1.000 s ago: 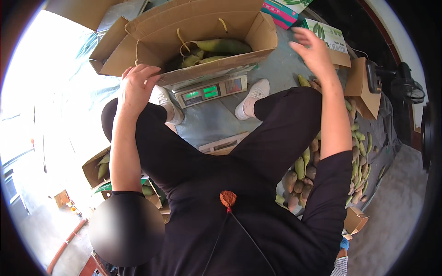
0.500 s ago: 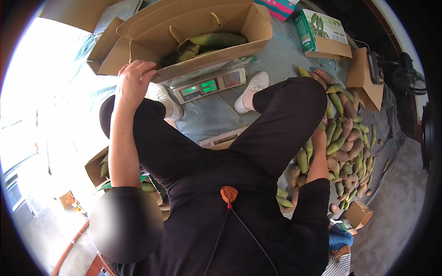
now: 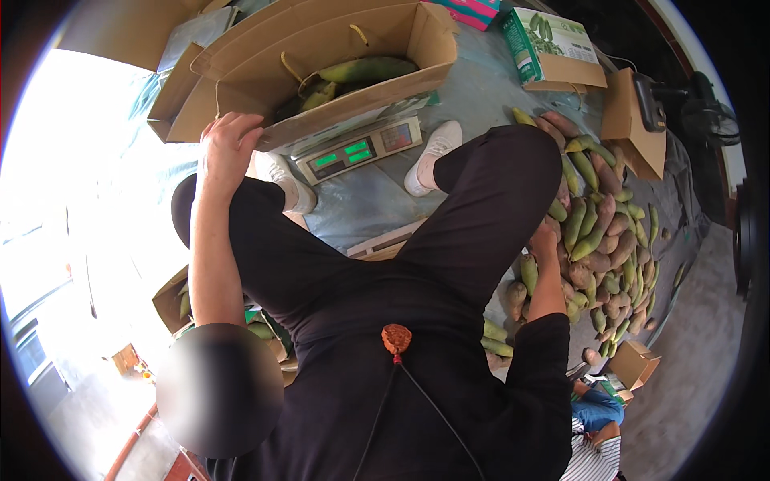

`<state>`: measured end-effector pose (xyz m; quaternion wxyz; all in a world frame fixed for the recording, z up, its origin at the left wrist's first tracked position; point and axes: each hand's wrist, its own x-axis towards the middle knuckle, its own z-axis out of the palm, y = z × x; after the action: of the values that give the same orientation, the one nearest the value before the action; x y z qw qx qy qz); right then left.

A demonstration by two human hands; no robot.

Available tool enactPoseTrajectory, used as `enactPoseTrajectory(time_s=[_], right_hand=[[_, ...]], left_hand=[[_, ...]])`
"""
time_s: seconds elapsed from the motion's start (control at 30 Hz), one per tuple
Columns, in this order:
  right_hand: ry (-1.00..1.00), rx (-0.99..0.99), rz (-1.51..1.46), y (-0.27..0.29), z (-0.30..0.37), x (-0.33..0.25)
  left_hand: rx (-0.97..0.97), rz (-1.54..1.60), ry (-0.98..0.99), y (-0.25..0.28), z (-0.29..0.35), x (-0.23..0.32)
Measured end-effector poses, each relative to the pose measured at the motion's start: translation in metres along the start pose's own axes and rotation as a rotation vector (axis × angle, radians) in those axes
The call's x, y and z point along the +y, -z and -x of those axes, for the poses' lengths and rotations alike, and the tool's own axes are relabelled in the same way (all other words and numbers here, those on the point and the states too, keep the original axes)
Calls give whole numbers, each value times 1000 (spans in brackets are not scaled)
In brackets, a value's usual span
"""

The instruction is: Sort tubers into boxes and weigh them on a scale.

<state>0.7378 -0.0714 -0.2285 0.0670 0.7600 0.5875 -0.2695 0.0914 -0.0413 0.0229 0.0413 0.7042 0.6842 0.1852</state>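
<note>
Maybe the right hand (image 3: 545,235) is picking vegetables (image 3: 597,230), next needing snug fingers. I can't tell if it, or the left hand (image 3: 228,144), is gripping.

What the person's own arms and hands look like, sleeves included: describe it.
The right sleeve is plain black, ending near the elbow; a blurred disc hides most of the left upper arm. Both forearms are bare. The left hand and right hand, partly hidden, show no glove, watch or bracelet.

left hand (image 3: 227,151) at carton (image 3: 325,48) | right hand (image 3: 545,239) at vegetable pile (image 3: 613,240)
</note>
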Motion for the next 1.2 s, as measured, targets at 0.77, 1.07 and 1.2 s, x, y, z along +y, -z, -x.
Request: enactPoseTrajectory(time_s=[0.77, 1.07, 1.2], right_hand=[[414, 65, -695, 231, -31, -300], [607, 51, -448, 197, -66, -396], [650, 202, -164, 186, -68, -399]], left_hand=[[-57, 29, 85, 0, -1, 0], [-47, 57, 63, -5, -5, 1], [-58, 49, 104, -3, -2, 5]])
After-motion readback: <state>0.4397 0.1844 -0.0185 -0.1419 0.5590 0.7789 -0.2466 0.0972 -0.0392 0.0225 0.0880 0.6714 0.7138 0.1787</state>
